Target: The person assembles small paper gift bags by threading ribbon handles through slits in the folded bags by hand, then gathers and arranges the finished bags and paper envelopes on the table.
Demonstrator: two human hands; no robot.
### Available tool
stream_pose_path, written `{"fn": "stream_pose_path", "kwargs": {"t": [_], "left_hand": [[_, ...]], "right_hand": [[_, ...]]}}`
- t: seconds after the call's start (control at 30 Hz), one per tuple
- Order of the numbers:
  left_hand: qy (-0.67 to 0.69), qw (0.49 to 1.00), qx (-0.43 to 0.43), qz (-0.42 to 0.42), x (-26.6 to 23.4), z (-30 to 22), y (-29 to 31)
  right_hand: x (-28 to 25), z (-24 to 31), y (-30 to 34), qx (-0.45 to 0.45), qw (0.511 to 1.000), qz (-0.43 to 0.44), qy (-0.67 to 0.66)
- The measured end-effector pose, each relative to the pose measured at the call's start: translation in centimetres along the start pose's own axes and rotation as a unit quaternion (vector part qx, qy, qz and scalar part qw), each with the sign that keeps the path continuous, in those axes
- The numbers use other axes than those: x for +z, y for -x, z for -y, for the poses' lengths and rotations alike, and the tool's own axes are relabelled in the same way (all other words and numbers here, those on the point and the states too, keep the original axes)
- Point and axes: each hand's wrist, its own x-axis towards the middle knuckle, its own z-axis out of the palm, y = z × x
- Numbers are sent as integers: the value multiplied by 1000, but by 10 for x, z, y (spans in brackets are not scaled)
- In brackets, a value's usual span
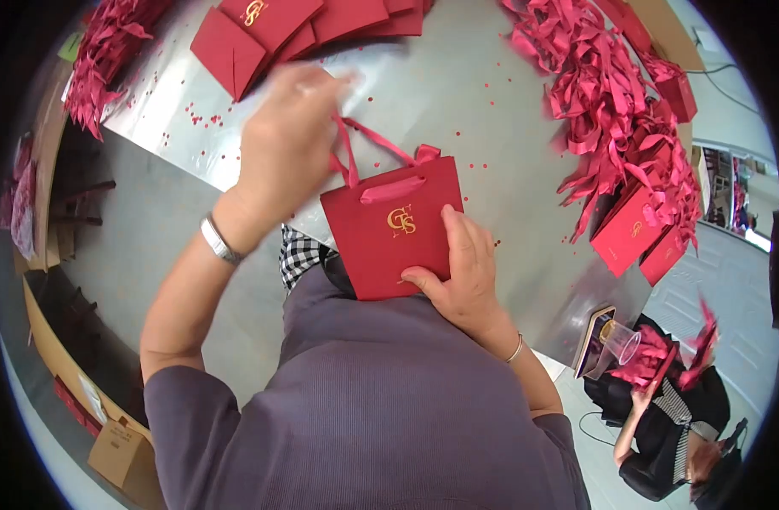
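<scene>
A small red paper gift bag [381, 246] with gold lettering stands at the table's near edge, against my body. Its pink ribbon handle [381, 143] rises taut from the top and converges at my left hand [292, 127]. That hand is smeared by motion, its fingers curled; they appear closed on the ribbon, though the exact grip is blurred. My right hand [466, 272] grips the bag's lower right side, with the thumb across the front and the fingers along the edge. A second pink ribbon strip runs flat across the upper front of the bag.
Several red bags [313, 25] lie stacked at the far side of the grey table [525, 204]. Heaps of ribboned bags [602, 102] line its right side, with more ribbons [109, 59] far left. Red paper dots [204, 119] are scattered about. A person [679, 416] handles ribbons at lower right, beside a plastic cup [621, 342].
</scene>
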Motion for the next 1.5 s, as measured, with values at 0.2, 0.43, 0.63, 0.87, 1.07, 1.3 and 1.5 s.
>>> {"fn": "stream_pose_path", "kwargs": {"t": [0.2,0.43,0.63,0.87,1.07,1.3,1.5], "left_hand": [[30,959,0,282,22,-10,-1],[88,986,-4,139,32,-12,2],[107,991,-45,69,8,-22,-3],[19,992,-74,103,-18,-44,82],[279,939,-197,26,-5,-71,83],[498,842,-188,90,-10,-114,42],[448,865,-94,207,12,-145,34]], "right_hand": [[3,-5,10,-10,998,33,43],[-1,0,8,-21,1000,5,19],[0,5,11,-16,1000,-14,0],[3,-2,11,-32,999,-23,-11],[-10,3,20,-13,995,-99,-16],[-39,-2,40,209,902,-255,-281],[-153,-85,64,155,768,-583,-218]]}}
